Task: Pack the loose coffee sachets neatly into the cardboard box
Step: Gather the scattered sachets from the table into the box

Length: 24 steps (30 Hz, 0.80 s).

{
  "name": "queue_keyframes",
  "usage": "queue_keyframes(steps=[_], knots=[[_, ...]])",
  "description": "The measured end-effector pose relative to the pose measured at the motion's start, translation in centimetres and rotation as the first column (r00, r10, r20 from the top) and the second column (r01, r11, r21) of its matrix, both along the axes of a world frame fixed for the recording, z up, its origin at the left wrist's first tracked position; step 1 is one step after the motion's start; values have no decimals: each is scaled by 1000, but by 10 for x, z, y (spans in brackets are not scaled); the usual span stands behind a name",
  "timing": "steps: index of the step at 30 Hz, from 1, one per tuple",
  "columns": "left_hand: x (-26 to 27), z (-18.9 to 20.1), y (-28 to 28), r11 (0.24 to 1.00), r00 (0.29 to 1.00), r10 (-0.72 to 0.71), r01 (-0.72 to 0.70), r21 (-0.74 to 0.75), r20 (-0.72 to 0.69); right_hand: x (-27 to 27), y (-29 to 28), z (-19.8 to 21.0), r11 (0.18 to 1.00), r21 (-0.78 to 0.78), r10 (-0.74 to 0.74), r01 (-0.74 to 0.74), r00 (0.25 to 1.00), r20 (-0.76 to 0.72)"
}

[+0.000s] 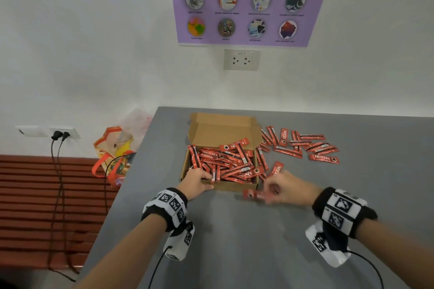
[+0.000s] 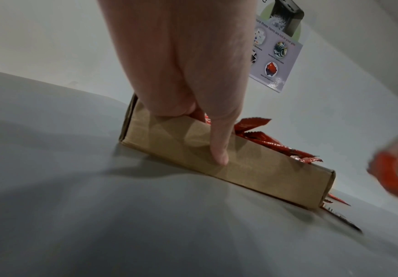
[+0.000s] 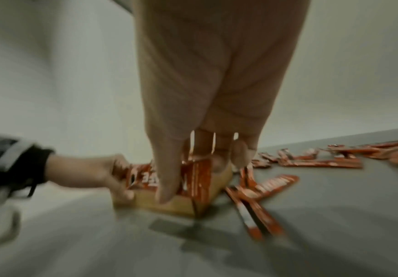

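Note:
An open cardboard box (image 1: 232, 187) sits on the grey table, heaped with red coffee sachets (image 1: 225, 164). My left hand (image 1: 197, 183) grips the box's near left corner, thumb (image 2: 219, 146) down the front wall (image 2: 252, 168) and fingers over the rim. My right hand (image 1: 279, 189) hovers just right of the box's near right corner and pinches a few red sachets (image 1: 254, 194); the picture is blurred there. In the right wrist view the held sachets (image 3: 193, 180) hang in front of the box (image 3: 169, 204). More loose sachets (image 1: 303, 145) lie right of the box.
The box's lid (image 1: 223, 129) stands open at the back. A few sachets (image 1: 277, 169) lie against the box's right side. The table's left edge (image 1: 131, 164) drops off to a colourful bag (image 1: 115, 152) and cables. A wall with a poster stands behind the table.

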<state>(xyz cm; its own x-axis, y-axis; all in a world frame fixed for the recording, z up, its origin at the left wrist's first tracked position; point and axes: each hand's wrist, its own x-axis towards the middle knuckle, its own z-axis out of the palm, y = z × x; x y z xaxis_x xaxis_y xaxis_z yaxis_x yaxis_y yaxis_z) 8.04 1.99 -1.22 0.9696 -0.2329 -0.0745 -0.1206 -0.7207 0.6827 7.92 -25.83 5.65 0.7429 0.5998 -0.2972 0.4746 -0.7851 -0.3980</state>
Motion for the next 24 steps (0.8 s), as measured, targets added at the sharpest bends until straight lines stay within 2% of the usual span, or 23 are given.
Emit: queue_keyframes(steps=[4, 7, 10, 12, 14, 16, 18, 21, 24], knots=[[-2, 5, -2, 1000, 1000, 11, -12, -14, -18, 20, 40, 20, 979, 190, -104, 77, 986, 131], [-3, 7, -2, 1000, 1000, 10, -10, -13, -25, 30, 66, 17, 976, 186, -158, 111, 952, 264], [-4, 7, -3, 1000, 1000, 16, -17, -14, -23, 42, 62, 5, 946, 206, -310, 249, 879, 363], [-4, 5, -3, 1000, 1000, 18, -18, -14, -20, 51, 44, -7, 916, 134, -401, 378, 867, 296], [-4, 5, -3, 1000, 1000, 20, -20, -5, -8, 56, 24, -22, 873, -33, -483, 487, 871, 90], [-2, 2, -3, 1000, 1000, 23, -23, -2, 6, 57, 12, -34, 843, -231, -507, 486, 861, -42], [-1, 1, -3, 1000, 1000, 21, -21, 1, 5, 56, 8, -43, 836, -334, -474, 435, 880, -40], [1, -1, -2, 1000, 1000, 13, -13, 12, -12, 56, 9, -51, 850, -286, -455, 442, 890, 23], [0, 1, -2, 1000, 1000, 12, -12, 18, -15, 59, 10, -52, 867, -153, -474, 474, 880, 36]])
